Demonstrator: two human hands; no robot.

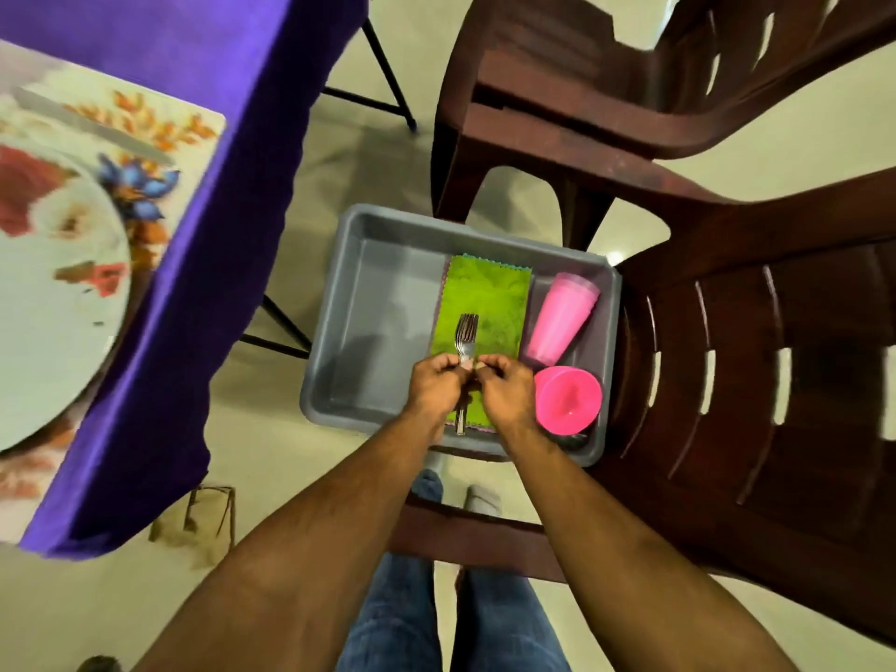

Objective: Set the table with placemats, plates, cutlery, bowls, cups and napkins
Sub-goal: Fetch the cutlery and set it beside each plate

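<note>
The cutlery step is in hand: a bunch of forks is pinched by both the left hand and the right hand over the green napkin in the grey tub. Next, one fork likely must be separated and carried to the placemat at ten o'clock.

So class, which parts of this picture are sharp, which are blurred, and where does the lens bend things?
Head view: the forks, both hands and tub are sharp; the plate and placemat at the left edge are smeared; the wide lens bows the chairs and splays the forearms.
</note>
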